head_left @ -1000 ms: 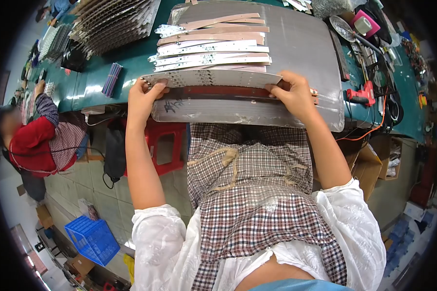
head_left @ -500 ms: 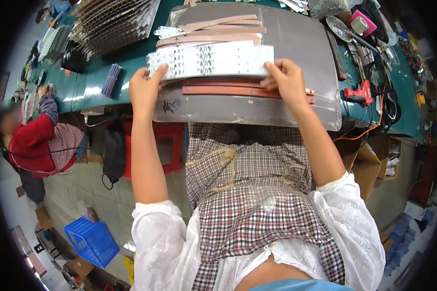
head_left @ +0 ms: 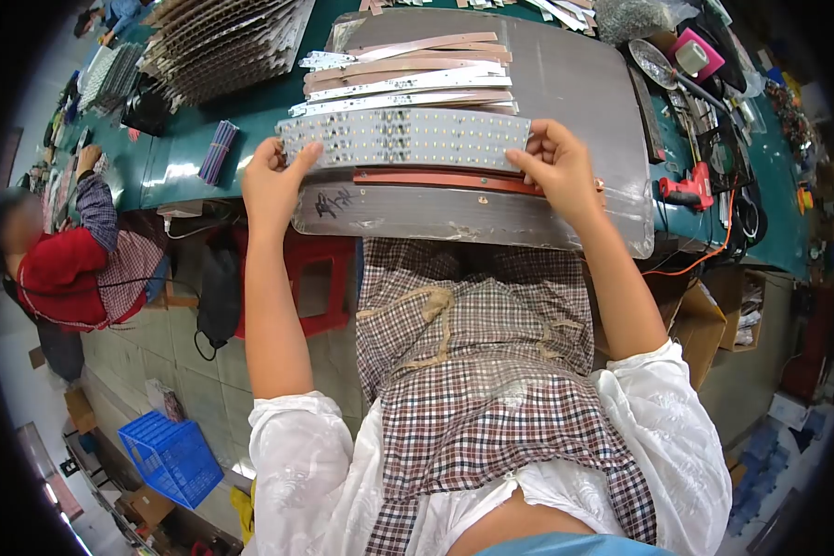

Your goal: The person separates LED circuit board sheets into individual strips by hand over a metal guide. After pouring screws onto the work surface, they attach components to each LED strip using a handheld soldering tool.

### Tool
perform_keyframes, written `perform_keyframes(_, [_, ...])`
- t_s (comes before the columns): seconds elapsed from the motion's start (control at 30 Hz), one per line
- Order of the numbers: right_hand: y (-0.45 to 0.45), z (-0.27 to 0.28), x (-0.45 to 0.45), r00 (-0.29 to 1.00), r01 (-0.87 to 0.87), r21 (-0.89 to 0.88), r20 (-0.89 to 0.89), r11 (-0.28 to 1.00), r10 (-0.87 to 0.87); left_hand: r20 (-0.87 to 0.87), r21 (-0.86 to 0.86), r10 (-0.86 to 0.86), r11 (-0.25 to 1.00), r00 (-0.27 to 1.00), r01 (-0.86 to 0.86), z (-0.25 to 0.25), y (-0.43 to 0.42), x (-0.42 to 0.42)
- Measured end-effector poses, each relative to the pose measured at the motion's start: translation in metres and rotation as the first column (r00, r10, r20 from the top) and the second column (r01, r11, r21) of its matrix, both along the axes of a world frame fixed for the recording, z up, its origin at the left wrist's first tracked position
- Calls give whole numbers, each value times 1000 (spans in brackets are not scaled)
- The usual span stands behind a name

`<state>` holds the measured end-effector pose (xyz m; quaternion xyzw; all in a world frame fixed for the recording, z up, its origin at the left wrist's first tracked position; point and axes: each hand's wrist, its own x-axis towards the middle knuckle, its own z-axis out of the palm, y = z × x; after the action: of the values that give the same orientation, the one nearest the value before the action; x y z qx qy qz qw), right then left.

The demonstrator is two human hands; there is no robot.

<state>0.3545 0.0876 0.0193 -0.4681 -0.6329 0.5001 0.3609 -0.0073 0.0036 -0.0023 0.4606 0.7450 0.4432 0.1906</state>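
A white LED circuit board panel (head_left: 408, 139), dotted with rows of small LEDs and dark components, is stretched between my hands. My left hand (head_left: 274, 178) pinches its left end, thumb on the face. At the opposite end my right hand (head_left: 560, 170) grips the edge with thumb and fingers. Just below the panel a reddish bar (head_left: 445, 180) lies on the grey board (head_left: 565, 83); the panel or my right hand hides parts of it. Beyond the panel, several separate narrow strips (head_left: 408, 79), some white and some copper-brown, lie loosely side by side.
Stacked panels (head_left: 218, 51) stand at the back left of the green table, near a bundle of thin sticks (head_left: 218, 152). To the right are a red power tool (head_left: 688, 188) with an orange cable and a strainer (head_left: 650, 59). A person in red (head_left: 65, 269) sits at the left.
The panel has tilted, so its LED rows now show clearly, and it sits slightly lower. Strips behind it that looked brown or were covered now show white faces. Both hands keep their hold.
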Motion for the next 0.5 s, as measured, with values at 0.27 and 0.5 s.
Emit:
perform_keyframes(0.27, [-8,-16,4,976,-79,276,215,958,19,-304,-4,2,1000,953,-3,-9,-10,7])
perform_keyframes(0.5, [-13,-7,3,949,-155,325,313,933,48,350,31,-40,999,936,32,-8,-9,16])
